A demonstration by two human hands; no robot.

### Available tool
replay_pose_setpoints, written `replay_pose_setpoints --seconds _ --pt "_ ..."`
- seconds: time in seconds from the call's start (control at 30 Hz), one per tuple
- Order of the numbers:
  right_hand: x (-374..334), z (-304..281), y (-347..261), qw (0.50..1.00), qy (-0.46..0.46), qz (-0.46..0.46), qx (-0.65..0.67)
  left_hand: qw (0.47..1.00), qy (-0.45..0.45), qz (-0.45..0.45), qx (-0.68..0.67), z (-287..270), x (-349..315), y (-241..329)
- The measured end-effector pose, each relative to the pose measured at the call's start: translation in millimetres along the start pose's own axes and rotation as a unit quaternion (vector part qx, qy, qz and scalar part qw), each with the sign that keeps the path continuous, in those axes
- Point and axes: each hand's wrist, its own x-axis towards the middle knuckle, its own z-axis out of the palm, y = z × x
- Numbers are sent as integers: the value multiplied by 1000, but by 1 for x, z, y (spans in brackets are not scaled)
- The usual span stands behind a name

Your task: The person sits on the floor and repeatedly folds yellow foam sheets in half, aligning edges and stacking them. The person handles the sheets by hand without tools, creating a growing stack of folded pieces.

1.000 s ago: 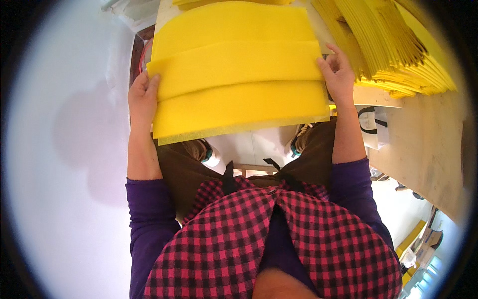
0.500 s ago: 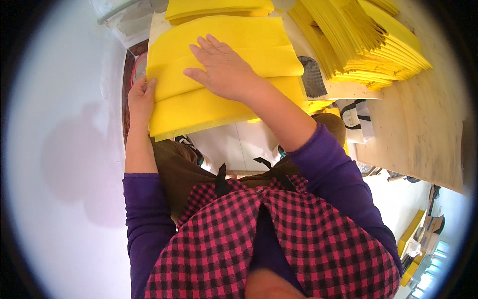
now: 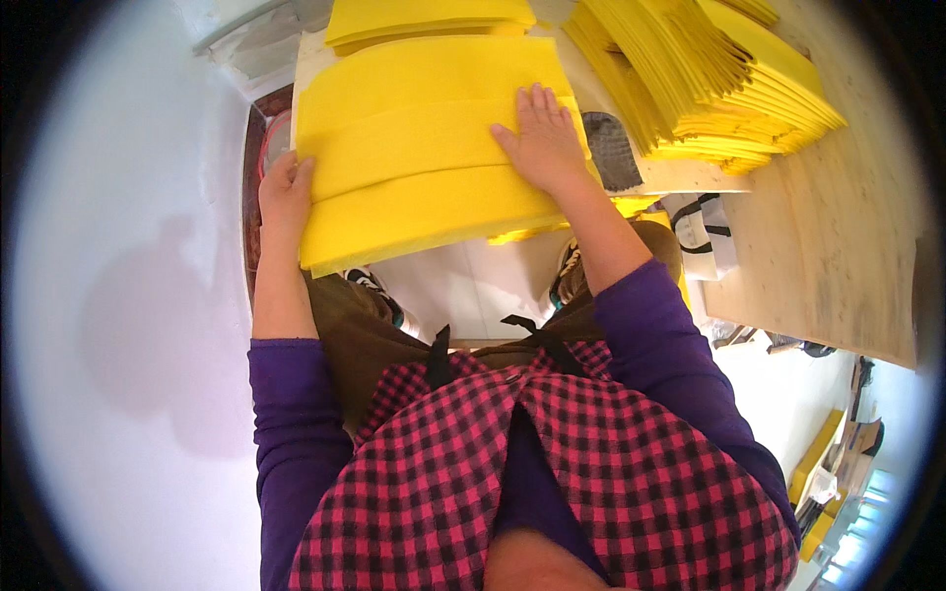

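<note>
A wide yellow felt-like fabric sheet (image 3: 424,128) lies in front of me with a fold line across it, its near edge jutting past the table toward my lap. At its left edge, my left hand (image 3: 285,202) is closed on the fabric, thumb near the top and the other fingers partly hidden. My right hand (image 3: 548,143) rests flat on the sheet's right part, palm down, fingers stretched out and holding nothing.
Behind the sheet lies a yellow fabric stack (image 3: 429,22). Folded yellow pieces (image 3: 709,89) are piled at the far right on the wooden table (image 3: 818,236). A dark grey pad (image 3: 611,151) lies beside the sheet. A white wall (image 3: 128,325) stands at my left.
My right hand has moved right, from the middle of the sheet to its right side, palm still down. The fabric there looks flatter. My left hand has stayed at the left edge.
</note>
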Motion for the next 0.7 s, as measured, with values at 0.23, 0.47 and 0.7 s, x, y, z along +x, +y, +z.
replay_pose_setpoints --seconds 0.23,0.47,0.7 --pt "3 6 6 1000 6 -2 -14 984 75 -70 146 -12 -5 42" --pt "1 7 6 1000 17 0 -5 950 -19 256 177 59 -17 118" --pt "2 8 7 1000 1 1 -29 916 -189 184 304 169 -24 136"
